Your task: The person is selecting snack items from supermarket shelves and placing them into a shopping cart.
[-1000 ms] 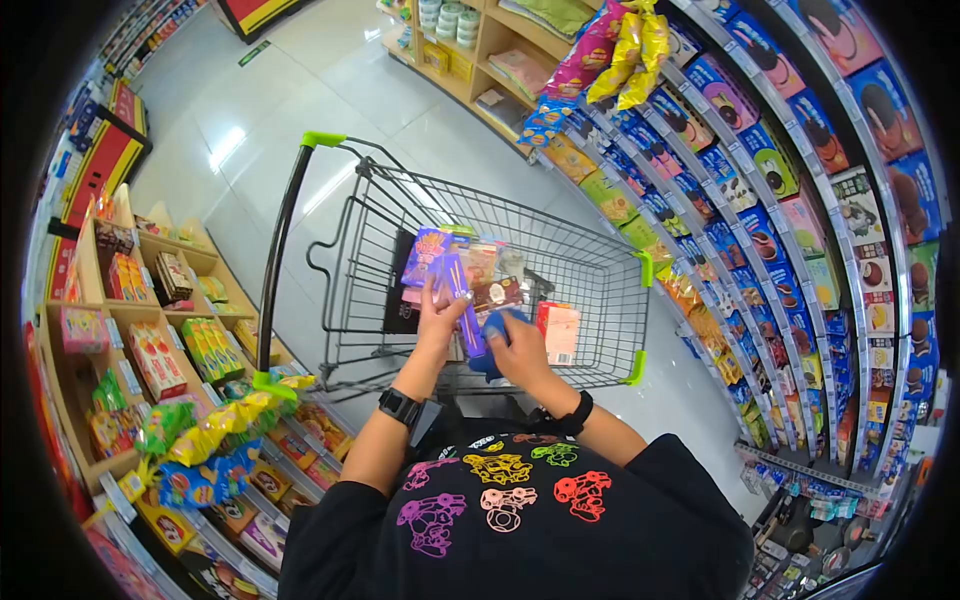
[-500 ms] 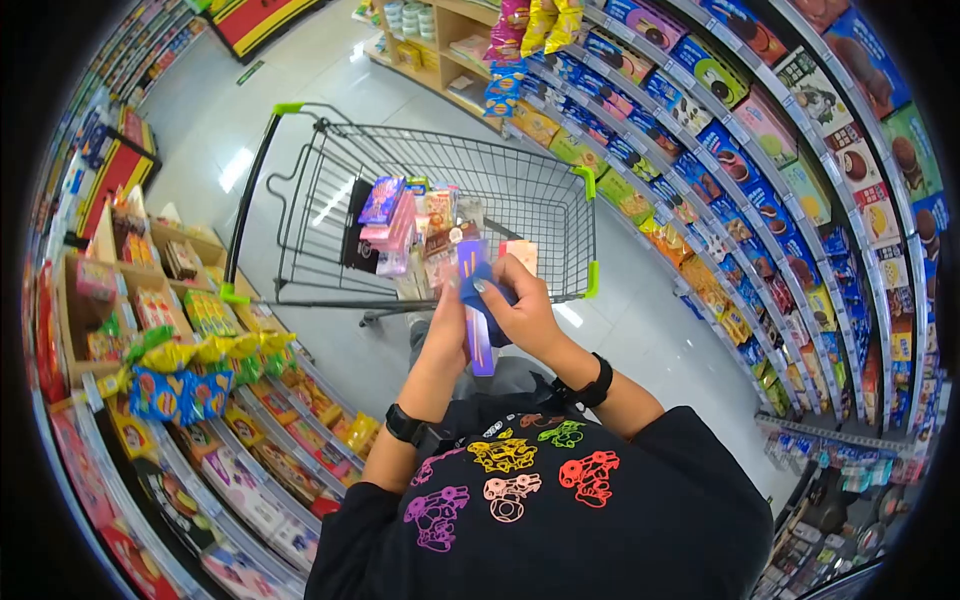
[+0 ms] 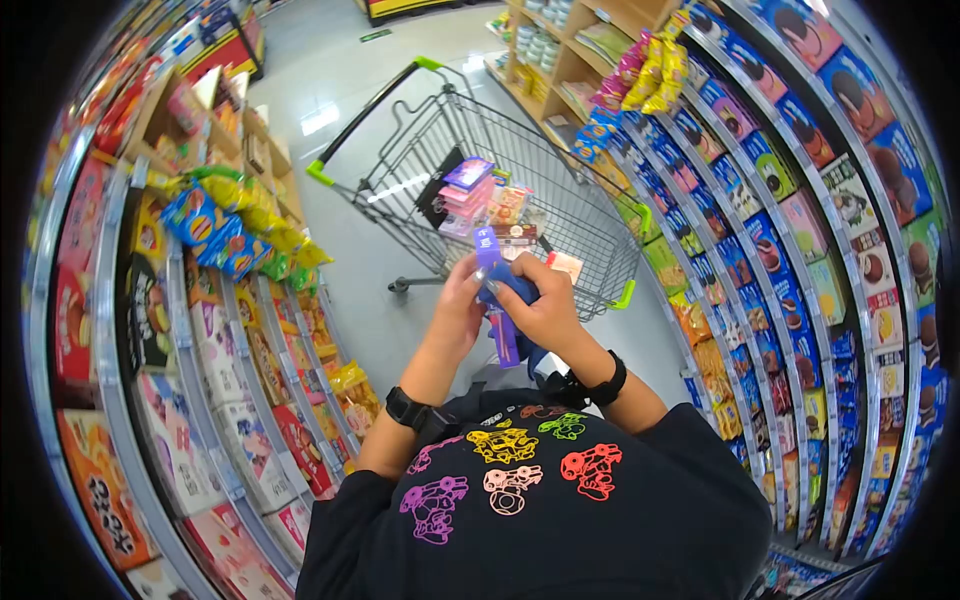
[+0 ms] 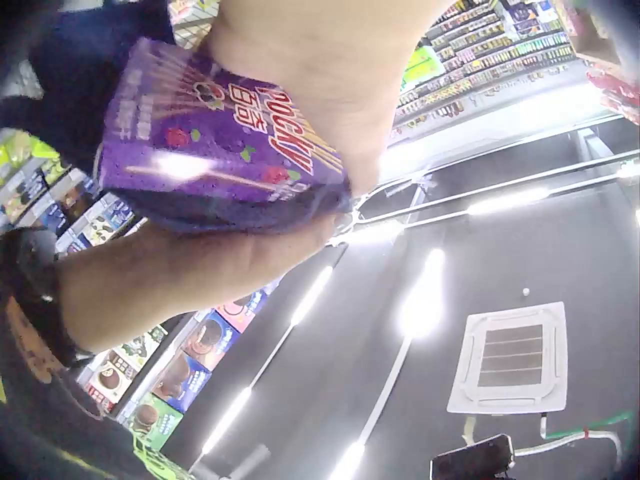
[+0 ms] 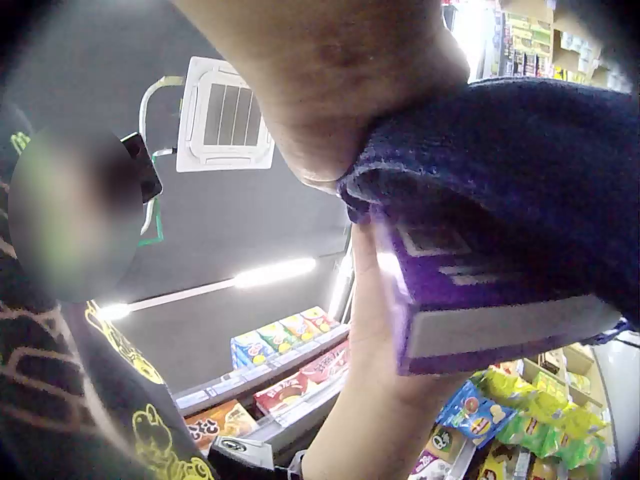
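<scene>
At the person's twelve o'clock, the left hand clamps its fingers round a slim purple cardboard Pocky box; the right hand clutches navy fabric cloth over it. I'd guess it's light, smooth, crushable; hold its long edges.

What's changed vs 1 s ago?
The right hand has brought the blue cloth from the near end of the purple box to its middle. In the head view, the cart sits turned; whether it or the person moved, I can't tell. Nothing let go: left hand still holds the box, right hand the cloth.
</scene>
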A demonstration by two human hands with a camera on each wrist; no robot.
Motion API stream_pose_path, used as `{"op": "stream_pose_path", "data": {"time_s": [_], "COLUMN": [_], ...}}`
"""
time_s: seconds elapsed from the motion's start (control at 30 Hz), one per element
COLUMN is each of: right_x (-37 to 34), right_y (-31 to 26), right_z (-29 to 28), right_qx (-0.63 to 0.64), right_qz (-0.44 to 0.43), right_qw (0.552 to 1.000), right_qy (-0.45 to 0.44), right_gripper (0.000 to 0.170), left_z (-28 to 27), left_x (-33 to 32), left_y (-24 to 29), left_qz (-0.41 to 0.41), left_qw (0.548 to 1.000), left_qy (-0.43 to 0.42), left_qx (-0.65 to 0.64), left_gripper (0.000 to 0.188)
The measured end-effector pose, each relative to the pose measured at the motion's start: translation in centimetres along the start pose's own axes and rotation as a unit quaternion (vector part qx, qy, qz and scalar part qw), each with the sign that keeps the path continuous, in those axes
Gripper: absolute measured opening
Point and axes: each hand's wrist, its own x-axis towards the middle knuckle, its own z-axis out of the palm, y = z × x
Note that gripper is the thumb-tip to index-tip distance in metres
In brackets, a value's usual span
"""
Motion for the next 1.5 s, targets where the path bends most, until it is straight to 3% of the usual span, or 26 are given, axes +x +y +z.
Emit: {"op": "stream_pose_path", "data": {"time_s": [0.1, 0.23, 0.33, 0.43, 0.5, 0.63, 0.73, 0.83, 0.87, 0.97, 1.0, 1.1, 1.13, 1.27, 1.4, 1.5], "right_x": [-0.7, -3.0, -5.3, -8.5, -10.4, -13.1, -13.5, -14.0, -13.8, -12.9, -12.7, -13.1, -13.2, -13.0, -12.8, -13.6], "right_y": [-2.0, -4.1, -5.7, -5.2, -5.3, -6.0, -7.3, -8.7, -8.9, -10.8, -10.5, -12.4, -11.1, -11.5, -11.0, -10.0], "right_z": [2.0, 5.3, 7.4, 8.9, 9.3, 9.0, 7.7, 6.9, 6.3, 4.5, 4.3, 5.1, 5.9, 5.9, 5.5, 6.3], "right_qx": [-0.032, 0.057, 0.034, 0.047, 0.053, 0.059, 0.023, 0.022, 0.018, 0.059, 0.062, -0.011, -0.101, -0.322, -0.344, -0.288], "right_qz": [0.019, -0.014, 0.02, 0.058, 0.093, 0.059, 0.086, -0.011, -0.005, -0.022, 0.013, -0.016, -0.132, -0.163, -0.143, -0.124], "right_qw": [0.999, 0.994, 0.985, 0.972, 0.96, 0.955, 0.933, 0.931, 0.921, 0.935, 0.936, 0.976, 0.972, 0.933, 0.928, 0.95], "right_qy": [-0.019, -0.091, -0.171, -0.222, -0.26, -0.286, -0.349, -0.364, -0.39, -0.348, -0.346, -0.217, -0.166, -0.015, 0.001, 0.004], "right_gripper": [0.022, 0.021, 0.023, 0.027, 0.029, 0.032, 0.029, 0.025, 0.023, 0.02, 0.016, 0.016, 0.017, 0.02, 0.02, 0.02], "left_z": [-0.4, -2.2, -3.8, -4.2, -4.6, -4.1, -4.2, -4.4, -3.8, -2.9, -3.4, -2.0, -0.9, -0.7, -0.1, -0.2], "left_x": [-3.9, -8.7, -11.8, -14.4, -15.6, -17.2, -17.3, -17.6, -18.2, -19.2, -18.9, -19.1, -19.6, -21.4, -21.9, -21.8], "left_y": [0.9, 2.5, 2.9, 2.6, 2.7, 3.7, 4.3, 4.6, 5.2, 5.5, 4.7, 2.8, 2.2, 0.7, 1.3, 1.6], "left_qz": [0.018, 0.056, 0.038, 0.098, 0.103, 0.097, 0.119, 0.105, 0.085, 0.04, 0.034, 0.015, 0.003, -0.052, -0.048, 0.024], "left_qw": [0.999, 0.993, 0.987, 0.972, 0.97, 0.974, 0.971, 0.973, 0.974, 0.979, 0.981, 0.987, 0.99, 0.997, 0.997, 0.997], "left_qy": [0.038, 0.104, 0.153, 0.212, 0.215, 0.202, 0.204, 0.184, 0.17, 0.104, 0.07, 0.005, -0.006, -0.054, -0.057, -0.031], "left_qx": [-0.019, 0.012, -0.037, -0.04, -0.041, 0.03, -0.041, -0.095, -0.121, -0.171, -0.179, -0.16, -0.139, -0.027, 0.004, 0.061], "left_gripper": [0.056, 0.052, 0.049, 0.051, 0.052, 0.055, 0.047, 0.051, 0.054, 0.065, 0.066, 0.065, 0.061, 0.046, 0.057, 0.059]}}
